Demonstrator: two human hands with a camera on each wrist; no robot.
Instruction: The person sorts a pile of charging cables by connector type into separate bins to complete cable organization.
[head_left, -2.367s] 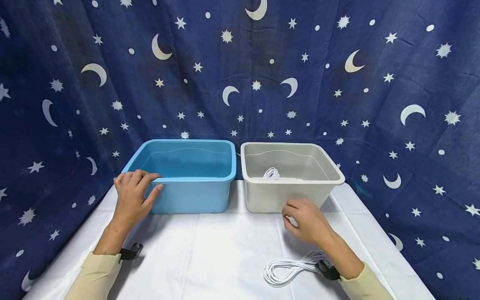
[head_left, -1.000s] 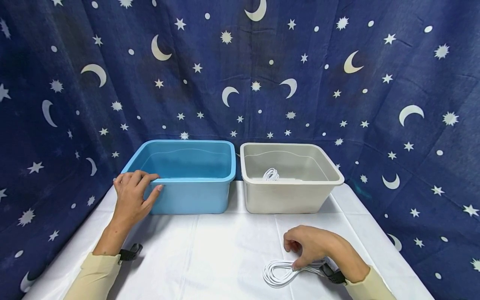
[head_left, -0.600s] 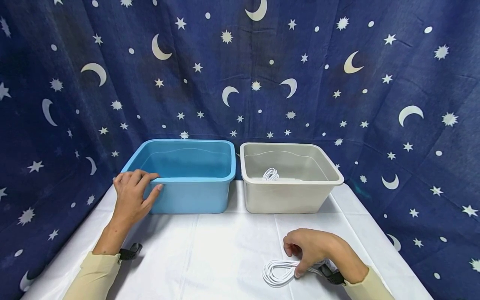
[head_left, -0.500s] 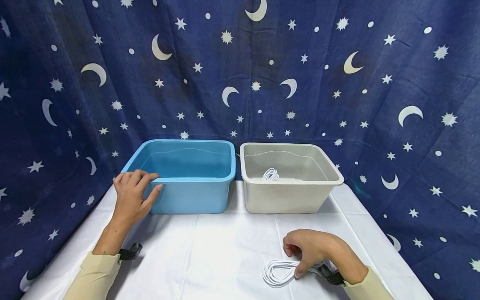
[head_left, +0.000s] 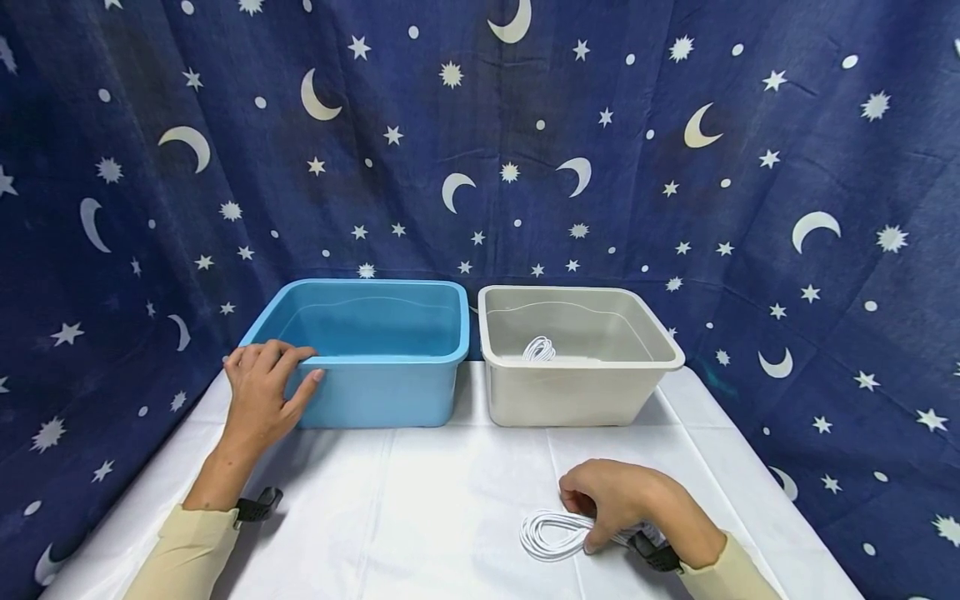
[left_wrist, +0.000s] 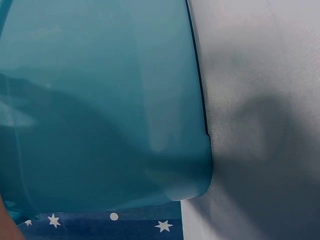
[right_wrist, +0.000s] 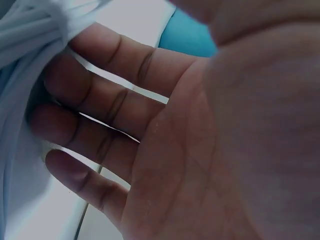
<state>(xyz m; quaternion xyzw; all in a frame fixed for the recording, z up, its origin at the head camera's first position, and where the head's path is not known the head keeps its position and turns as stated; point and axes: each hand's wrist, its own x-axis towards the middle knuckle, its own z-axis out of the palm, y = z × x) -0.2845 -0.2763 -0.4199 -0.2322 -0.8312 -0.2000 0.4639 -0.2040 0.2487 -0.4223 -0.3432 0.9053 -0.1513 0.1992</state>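
Note:
My left hand (head_left: 258,396) grips the near rim of a blue plastic bin (head_left: 382,396) at its left corner, fingers over the edge and thumb against the outside. The bin's wall (left_wrist: 110,100) fills most of the left wrist view. At the lower right, my right hand (head_left: 622,496) pinches a bundled white cable (head_left: 547,536), thumb on the near side and fingers on the far side. Part of that bundle is hidden under the hand and wrist. In the right wrist view the fingertips (right_wrist: 67,80) meet the cable strands (right_wrist: 30,35).
A light grey bin (head_left: 570,396) stands right of the blue one, with a narrow gap between them. Another white cable coil (head_left: 539,349) lies inside it. White cloth (head_left: 442,500) covers the table. A dark blue curtain (head_left: 420,183) with stars and moons hangs behind and at both sides.
The right hand came down from the grey bin's front to the cable bundle and took hold of it. The bundle has just shifted slightly away from me. My left hand has stayed put.

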